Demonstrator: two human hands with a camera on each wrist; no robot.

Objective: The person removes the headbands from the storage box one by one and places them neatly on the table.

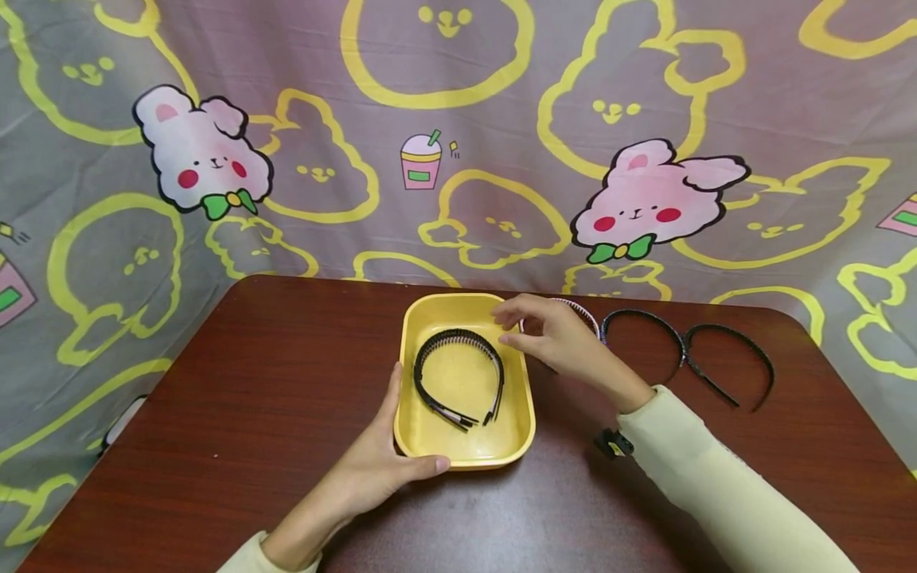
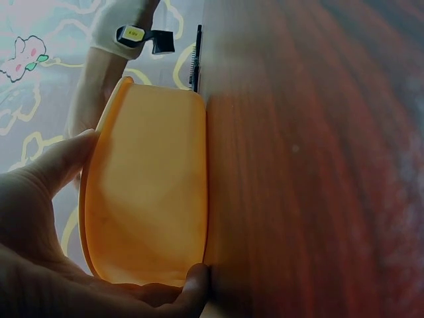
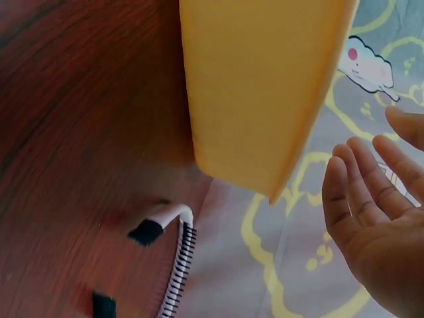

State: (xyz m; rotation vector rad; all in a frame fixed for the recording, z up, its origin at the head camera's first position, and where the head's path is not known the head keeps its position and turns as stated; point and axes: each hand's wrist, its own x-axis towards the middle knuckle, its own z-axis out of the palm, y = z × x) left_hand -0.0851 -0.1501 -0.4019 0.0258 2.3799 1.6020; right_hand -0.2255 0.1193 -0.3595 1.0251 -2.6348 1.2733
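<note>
Headbands in the tray (image 1: 458, 335): nested together on the floor of the yellow tray (image 1: 503, 446); toothed arc toward the far end, tips toward the near end. Black banding predominates; pinkish teeth and pinkish strips show alongside it.
Left hand (image 1: 376, 461): fingers clamped on the near-left part of the tray; thumb on the near rim, other fingers along the left wall, one fingertip low by the base in the left wrist view.
Right hand (image 1: 548, 334): fingers relaxed and slightly bent, thumb spaced from them, nothing visible between. Position is by the far-right rim; a gap to the tray wall shows in the right wrist view.
Tray: smooth, rounded rectangle with a raised rim; sits on the surface (image 1: 286, 398).
Pale headband (image 1: 587, 314): right of the tray, partly hidden by the right hand; whitish band, dark teeth, black tip.
Middle headband (image 1: 648, 318): dark, bluish along its left side; thin open arc.
Rightmost headband (image 1: 716, 326): black, toothed, just beside the middle one.
Surface finish: red-brown wood grain, glossy toward the near side.
Backdrop (image 1: 501, 143): grey fabric, soft creases, yellow outlines and printed rabbits.
</note>
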